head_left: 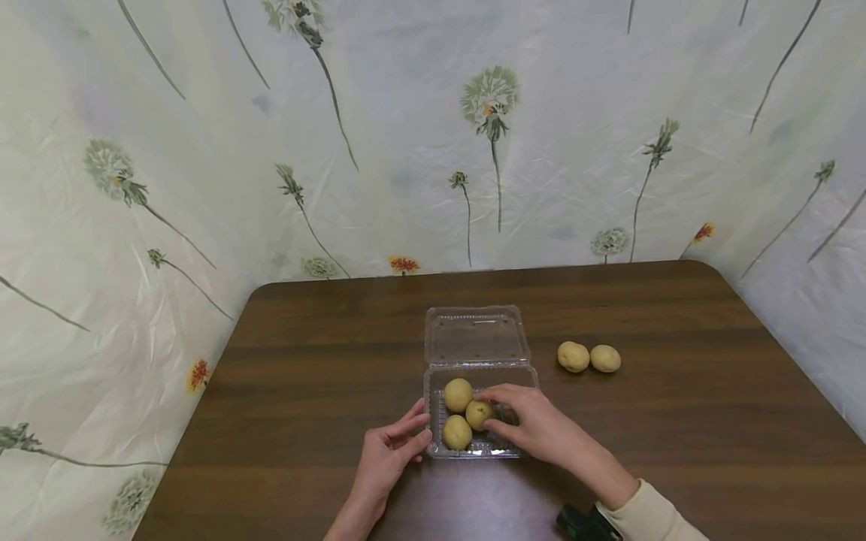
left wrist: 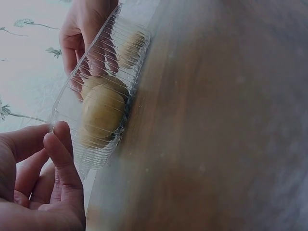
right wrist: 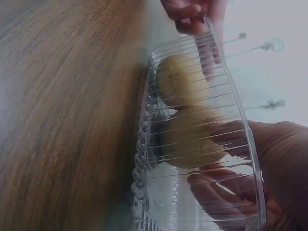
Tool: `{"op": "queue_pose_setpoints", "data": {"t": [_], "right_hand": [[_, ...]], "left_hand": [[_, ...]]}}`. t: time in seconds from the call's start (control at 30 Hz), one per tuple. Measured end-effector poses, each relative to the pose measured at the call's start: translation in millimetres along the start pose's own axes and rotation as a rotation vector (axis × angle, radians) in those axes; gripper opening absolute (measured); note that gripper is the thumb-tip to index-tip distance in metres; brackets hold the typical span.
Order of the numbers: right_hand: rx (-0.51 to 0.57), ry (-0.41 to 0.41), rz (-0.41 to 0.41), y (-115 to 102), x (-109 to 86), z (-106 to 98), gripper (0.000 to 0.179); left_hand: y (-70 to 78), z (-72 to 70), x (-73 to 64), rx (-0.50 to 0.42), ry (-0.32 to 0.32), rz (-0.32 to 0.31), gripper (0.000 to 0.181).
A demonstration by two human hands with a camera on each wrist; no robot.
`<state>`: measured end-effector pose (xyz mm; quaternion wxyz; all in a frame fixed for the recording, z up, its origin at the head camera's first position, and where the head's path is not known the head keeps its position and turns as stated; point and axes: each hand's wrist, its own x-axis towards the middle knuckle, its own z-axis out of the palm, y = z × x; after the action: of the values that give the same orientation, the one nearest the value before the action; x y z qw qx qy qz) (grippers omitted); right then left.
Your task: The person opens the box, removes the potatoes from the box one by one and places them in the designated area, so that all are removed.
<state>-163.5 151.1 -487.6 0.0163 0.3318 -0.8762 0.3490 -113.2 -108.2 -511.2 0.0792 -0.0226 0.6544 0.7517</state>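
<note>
A clear plastic clamshell container (head_left: 497, 453) stands on the table with its lid (head_left: 476, 336) folded back. Three small potatoes lie in its base: one at the back left (head_left: 458, 394), one at the front left (head_left: 456, 433) and one nearer the middle (head_left: 479, 415). My right hand (head_left: 541, 424) reaches in over the right side, thumb and forefinger about the middle potato. With thumb and fingers, my left hand (head_left: 386, 454) pinches the container's left rim. That pinch shows closely in the left wrist view, where the left hand (left wrist: 45, 178) is beside the ribbed wall.
Two more potatoes, one on the left (head_left: 573, 357) and one on the right (head_left: 605, 358), lie on the brown wooden table (head_left: 325, 361) right of the lid. A dark device (head_left: 585, 522) is at the right wrist. Flower-patterned sheeting (head_left: 406, 150) surrounds the table's back and sides.
</note>
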Motion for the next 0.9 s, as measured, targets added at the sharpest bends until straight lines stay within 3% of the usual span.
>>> {"op": "queue_pose_setpoints", "data": {"t": [0.27, 0.53, 0.9], "right_hand": [[0.001, -0.029, 0.049, -2.5, 1.6, -0.9, 0.042], [0.004, -0.016, 0.029, -2.3, 3.2, 2.8, 0.038], [0.024, -0.106, -0.015, -2.1, 3.1, -3.0, 0.040]], "left_hand": [[1.8, 0.5, 0.0, 0.002, 0.002, 0.000, 0.035], [0.3, 0.7, 0.3, -0.001, 0.002, -0.003, 0.035], [-1.4, 0.3, 1.1, -0.002, 0.004, 0.002, 0.035]]}}
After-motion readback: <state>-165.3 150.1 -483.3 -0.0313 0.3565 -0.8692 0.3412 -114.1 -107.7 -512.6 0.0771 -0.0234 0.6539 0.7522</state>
